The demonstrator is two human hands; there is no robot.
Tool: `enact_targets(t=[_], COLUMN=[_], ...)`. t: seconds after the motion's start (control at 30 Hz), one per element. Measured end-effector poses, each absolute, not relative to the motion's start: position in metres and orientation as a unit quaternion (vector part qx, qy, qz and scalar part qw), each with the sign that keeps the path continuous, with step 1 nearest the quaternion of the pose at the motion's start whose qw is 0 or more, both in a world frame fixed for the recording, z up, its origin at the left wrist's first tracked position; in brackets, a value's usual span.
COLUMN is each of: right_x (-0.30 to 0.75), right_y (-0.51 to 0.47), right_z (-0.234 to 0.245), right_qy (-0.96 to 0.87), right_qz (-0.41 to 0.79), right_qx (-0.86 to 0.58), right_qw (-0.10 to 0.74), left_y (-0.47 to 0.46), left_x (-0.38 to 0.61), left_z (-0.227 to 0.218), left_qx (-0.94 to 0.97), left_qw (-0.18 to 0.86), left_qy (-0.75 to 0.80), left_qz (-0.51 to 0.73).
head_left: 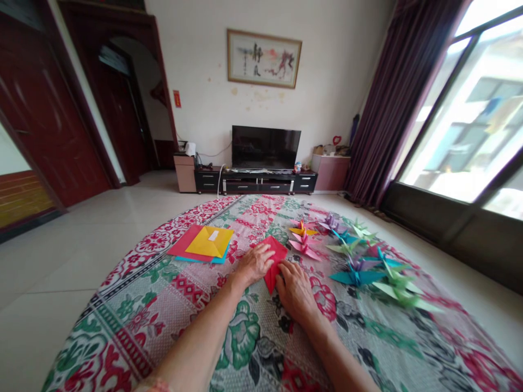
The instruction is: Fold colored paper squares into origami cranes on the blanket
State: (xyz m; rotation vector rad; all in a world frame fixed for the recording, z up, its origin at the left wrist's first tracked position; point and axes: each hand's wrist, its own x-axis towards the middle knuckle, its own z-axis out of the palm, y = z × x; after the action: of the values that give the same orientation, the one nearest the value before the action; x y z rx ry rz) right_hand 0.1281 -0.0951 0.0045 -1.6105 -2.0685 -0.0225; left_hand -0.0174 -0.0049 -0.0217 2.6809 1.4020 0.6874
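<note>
A red sheet of origami paper (279, 249), folded into a pointed kite-like shape, lies on the table in front of me. My left hand (256, 262) rests on its left side with the fingers laid out over the paper. At the lower right edge, my right hand (296, 286) has its fingertips and thumb close together on the paper. Part of the fold is hidden under both hands. Left of them lies a stack of square sheets, with a yellow creased square (204, 245) on a red sheet (180, 247) and a blue sheet (218, 261) below.
Several folded paper cranes stand to the right, among them a pink crane (304, 244), a blue crane (357, 276) and a green crane (402, 288). A patterned cloth (171, 316) covers the round table. Beyond it stand a television (265, 148) and a low cabinet (253, 182).
</note>
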Motion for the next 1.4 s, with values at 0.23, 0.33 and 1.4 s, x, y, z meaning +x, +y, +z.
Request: enact_targets(t=[0.23,0.33,1.4], right_x=[0.127,0.128,0.127], right_y=[-0.085,-0.078,-0.1], right_z=[0.006,0.008,0.008], right_qy=[-0.752,-0.745,-0.783], right_qz=[-0.051,-0.056,-0.028], right_qx=[-0.622,-0.635,-0.577], right_qw=[0.212,0.197,0.231], left_y=[-0.007,-0.009,-0.014], left_x=[-0.017,-0.017,-0.016], left_z=[-0.019,-0.016,-0.01], left_qx=[0.865,0.867,0.858], left_qw=[0.024,0.022,0.015], left_qy=[0.442,0.439,0.442], left_qz=[0.235,0.236,0.26])
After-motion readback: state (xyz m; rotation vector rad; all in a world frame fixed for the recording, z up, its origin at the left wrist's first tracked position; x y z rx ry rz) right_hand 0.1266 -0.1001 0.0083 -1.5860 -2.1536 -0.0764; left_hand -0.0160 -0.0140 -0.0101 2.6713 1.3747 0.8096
